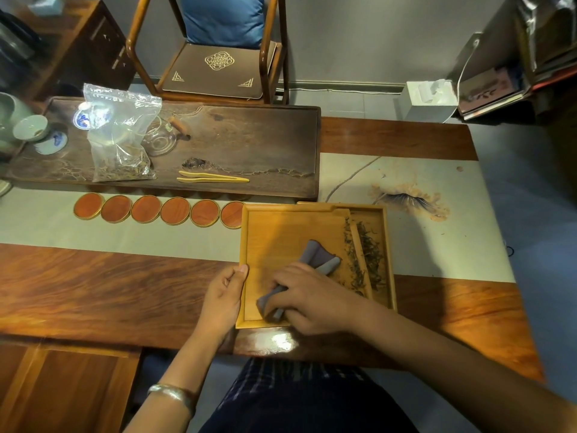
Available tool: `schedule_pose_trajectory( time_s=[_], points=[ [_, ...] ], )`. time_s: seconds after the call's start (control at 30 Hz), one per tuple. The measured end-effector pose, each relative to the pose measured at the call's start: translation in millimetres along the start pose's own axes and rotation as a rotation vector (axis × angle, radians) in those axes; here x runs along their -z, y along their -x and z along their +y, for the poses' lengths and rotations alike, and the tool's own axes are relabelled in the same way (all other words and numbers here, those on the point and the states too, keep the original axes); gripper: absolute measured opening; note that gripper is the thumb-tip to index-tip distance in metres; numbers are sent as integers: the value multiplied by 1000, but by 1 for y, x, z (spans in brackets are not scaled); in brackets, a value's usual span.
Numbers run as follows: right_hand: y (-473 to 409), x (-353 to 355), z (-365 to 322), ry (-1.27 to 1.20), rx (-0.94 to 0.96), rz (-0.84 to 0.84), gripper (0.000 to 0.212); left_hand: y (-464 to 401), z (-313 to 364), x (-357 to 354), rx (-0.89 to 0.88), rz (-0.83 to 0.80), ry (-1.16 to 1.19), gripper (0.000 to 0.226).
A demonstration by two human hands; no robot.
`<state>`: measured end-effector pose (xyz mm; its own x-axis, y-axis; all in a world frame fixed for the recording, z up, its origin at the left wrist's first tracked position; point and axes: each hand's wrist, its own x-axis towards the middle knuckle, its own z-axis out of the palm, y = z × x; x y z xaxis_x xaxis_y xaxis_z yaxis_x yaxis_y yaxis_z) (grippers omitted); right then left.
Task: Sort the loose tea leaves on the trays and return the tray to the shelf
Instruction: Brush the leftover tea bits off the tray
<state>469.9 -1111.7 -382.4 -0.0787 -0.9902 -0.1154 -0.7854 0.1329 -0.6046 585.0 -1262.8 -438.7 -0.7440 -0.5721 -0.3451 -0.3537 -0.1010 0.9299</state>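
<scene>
Tea leaves (359, 260): swept beyond right hand (307, 295) gripping grey cloth (318, 256); left hand (226, 284) pinches bamboo tray (246, 232) rim. Next, judged: gather remaining leaves rightward.

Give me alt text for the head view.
The right hand grips a grey cloth on a light wooden tray, tea leaves gathered along its right side. The left hand holds the tray's left edge.
</scene>
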Motion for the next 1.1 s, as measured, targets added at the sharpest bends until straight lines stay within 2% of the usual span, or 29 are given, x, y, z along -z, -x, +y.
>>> schedule_pose_trajectory(
  time_s=[0.33, 0.4, 0.5, 0.57, 0.83, 1.1],
  points=[
    [34, 19, 25, 94, -42, -107, 23, -1, -2, 6, 20, -13, -18, 33],
    [36, 26, 29, 76, -64, -50, 24, -1, -1, 6, 12, -4, -22, 34],
    [41, 36, 36, 5, -137, 142, 28, -2, 0, 8, 13, 3, -15, 30],
    [45, 38, 37, 2, -177, 213, 30, -3, 1, 8, 17, 2, -23, 30],
    [53, -4, 11, 21, -154, 35, 36, 0, 0, 8, 42, 16, -19, 29],
    [62, -9, 26, 65, -166, 29, 31, 2, -1, 10, 46, 7, -52, 31]
  ],
)
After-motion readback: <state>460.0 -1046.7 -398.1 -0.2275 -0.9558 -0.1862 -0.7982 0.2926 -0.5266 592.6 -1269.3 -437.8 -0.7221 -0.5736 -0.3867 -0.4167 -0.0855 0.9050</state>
